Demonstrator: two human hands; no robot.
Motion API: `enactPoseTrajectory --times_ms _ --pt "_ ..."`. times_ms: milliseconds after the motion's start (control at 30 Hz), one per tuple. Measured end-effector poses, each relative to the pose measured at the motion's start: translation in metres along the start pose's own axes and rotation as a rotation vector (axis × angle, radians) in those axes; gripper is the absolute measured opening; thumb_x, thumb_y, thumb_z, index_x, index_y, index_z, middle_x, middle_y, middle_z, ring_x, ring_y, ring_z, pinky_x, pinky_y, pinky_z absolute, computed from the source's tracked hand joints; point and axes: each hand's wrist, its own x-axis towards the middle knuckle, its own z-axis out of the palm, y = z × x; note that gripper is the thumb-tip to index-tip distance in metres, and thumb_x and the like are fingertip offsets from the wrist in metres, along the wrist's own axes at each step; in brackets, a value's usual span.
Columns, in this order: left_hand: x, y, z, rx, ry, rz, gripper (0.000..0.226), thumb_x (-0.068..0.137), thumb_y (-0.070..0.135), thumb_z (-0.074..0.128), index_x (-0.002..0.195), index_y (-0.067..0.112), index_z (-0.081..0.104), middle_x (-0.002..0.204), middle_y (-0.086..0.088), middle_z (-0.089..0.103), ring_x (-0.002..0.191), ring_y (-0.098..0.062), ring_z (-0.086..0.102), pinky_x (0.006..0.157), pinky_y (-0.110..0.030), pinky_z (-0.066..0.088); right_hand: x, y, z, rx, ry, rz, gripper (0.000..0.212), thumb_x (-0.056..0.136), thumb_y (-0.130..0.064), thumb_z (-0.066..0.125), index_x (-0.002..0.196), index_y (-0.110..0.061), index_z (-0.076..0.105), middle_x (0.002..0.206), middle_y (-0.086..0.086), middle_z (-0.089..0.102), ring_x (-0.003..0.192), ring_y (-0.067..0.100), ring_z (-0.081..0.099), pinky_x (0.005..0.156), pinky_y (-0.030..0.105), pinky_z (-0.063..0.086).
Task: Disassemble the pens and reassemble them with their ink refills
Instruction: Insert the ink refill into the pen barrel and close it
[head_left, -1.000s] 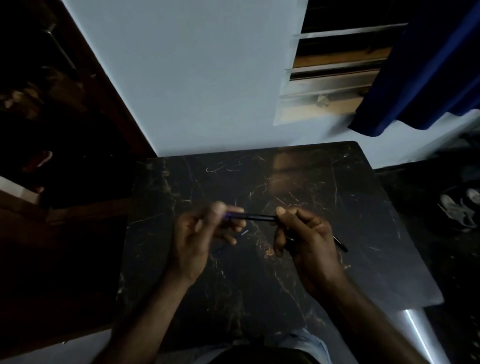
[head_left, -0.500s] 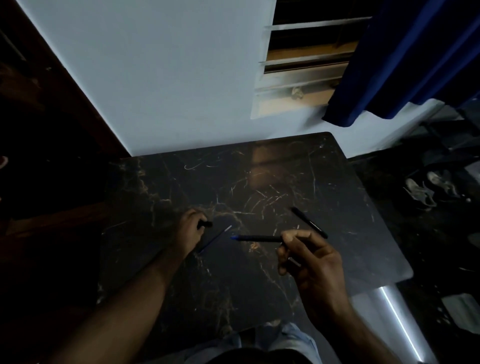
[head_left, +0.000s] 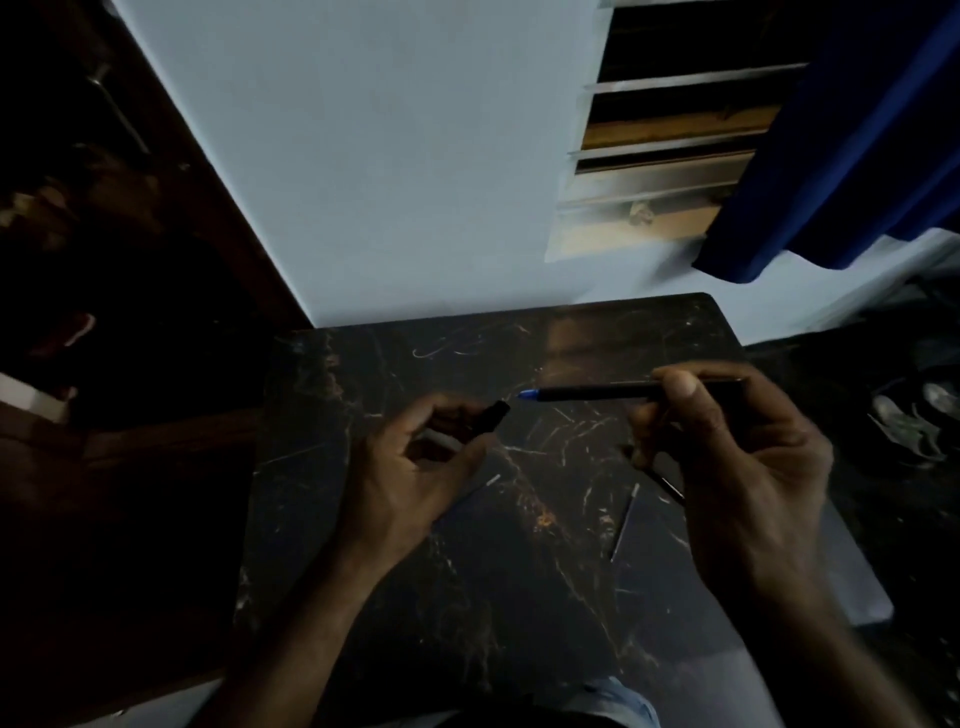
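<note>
Okay, pen barrel (head_left: 623, 392) is held level above the far-middle of the table (head_left: 363, 597), blue tip pointing left. Right hand (head_left: 727, 467) has it pinched between thumb and fingers at its right half, fingers closed round it. Left hand (head_left: 410, 462) is just left of the tip, fingers curled shut on a small black piece (head_left: 491, 420), likely the cap or tip section; the open end faces the blue tip, a small gap between them, not touching. Something pale and thin also shows inside the left palm, can't tell what.

On the table: a thin refill (head_left: 623, 522) lies loose near the right hand, and a second thin rod (head_left: 480, 487) pokes out from under the left hand. A dark pen part (head_left: 665, 483) lies partly hidden under the right hand.

Progress guess: midway. This pen looks refilled and needs only the black piece fitted; loose refills and the other part suggest at least one pen left to reassemble.

Containers: none in view, all parts lie bare on the tabletop.
</note>
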Motion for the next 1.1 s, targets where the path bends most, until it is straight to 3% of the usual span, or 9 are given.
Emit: enactPoseTrajectory --times_ms 133,433,600,800,1100 --pt "0.001 0.024 -0.007 0.052 0.012 0.113 0.028 0.092 0.025 0.083 0.119 0.025 0.076 0.11 0.012 0.079 0.097 -0.014 0.079 0.081 -0.027 0.063 0.007 -0.004 0.01 -0.03 -0.055 -0.078 0.011 0.101 -0.007 0.061 0.105 0.0 0.069 0.079 0.01 0.072 0.067 0.025 0.067 0.057 0.034 0.056" --pt "0.0 0.043 -0.023 0.053 0.046 0.187 0.025 0.094 0.017 0.08 0.119 0.018 0.076 0.114 0.006 0.077 0.098 -0.018 0.077 0.078 -0.024 0.062 0.009 -0.008 0.011 -0.036 -0.037 -0.115 0.01 0.103 -0.008 0.06 0.103 -0.005 0.07 0.077 0.009 0.07 0.064 0.028 0.065 0.058 0.036 0.056" --pt "0.002 0.048 -0.021 0.081 0.005 0.301 0.027 0.09 0.005 0.082 0.116 0.01 0.076 0.113 0.004 0.074 0.1 -0.014 0.075 0.079 -0.015 0.057 0.008 -0.006 0.01 -0.026 -0.034 -0.094 0.011 0.102 -0.007 0.059 0.101 -0.003 0.069 0.075 0.008 0.069 0.063 0.025 0.065 0.057 0.034 0.056" --pt "0.002 0.053 -0.015 0.08 -0.066 0.302 0.027 0.09 0.004 0.082 0.117 0.007 0.079 0.108 0.004 0.073 0.097 -0.015 0.074 0.079 -0.014 0.056 0.005 0.004 0.01 0.044 -0.099 0.036 0.013 0.1 -0.008 0.063 0.099 0.004 0.068 0.075 0.017 0.067 0.063 0.031 0.063 0.057 0.037 0.055" --pt "0.007 0.043 -0.018 0.042 -0.066 0.253 0.022 0.091 0.01 0.083 0.113 0.013 0.08 0.104 0.006 0.076 0.094 -0.017 0.077 0.079 -0.019 0.059 0.017 0.021 0.024 0.177 -0.114 0.167 0.015 0.099 -0.009 0.063 0.097 0.006 0.065 0.073 0.016 0.065 0.065 0.029 0.061 0.057 0.037 0.052"
